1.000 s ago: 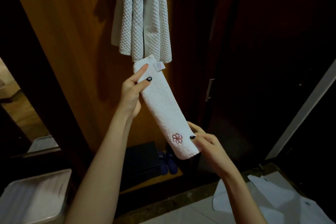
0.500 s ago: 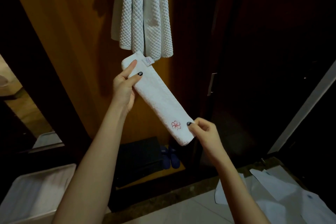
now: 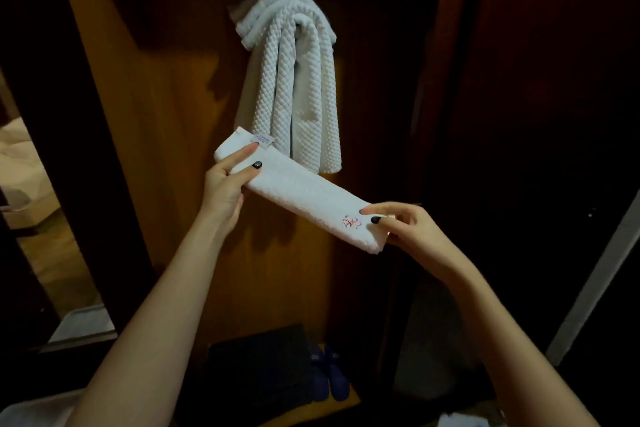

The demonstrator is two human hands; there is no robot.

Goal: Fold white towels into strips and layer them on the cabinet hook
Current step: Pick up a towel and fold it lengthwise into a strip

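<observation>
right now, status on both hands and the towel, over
Left hand pinches folded strip at label end, right hand at embroidered end. Strip below hung towels, not yet hooked. Hook hidden under them.

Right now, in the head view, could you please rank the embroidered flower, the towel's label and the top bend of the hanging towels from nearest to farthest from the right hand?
1. Embroidered flower, just left of the right hand.
2. Label, at the strip's far end.
3. Top bend of the hanging towels, highest up.
</observation>
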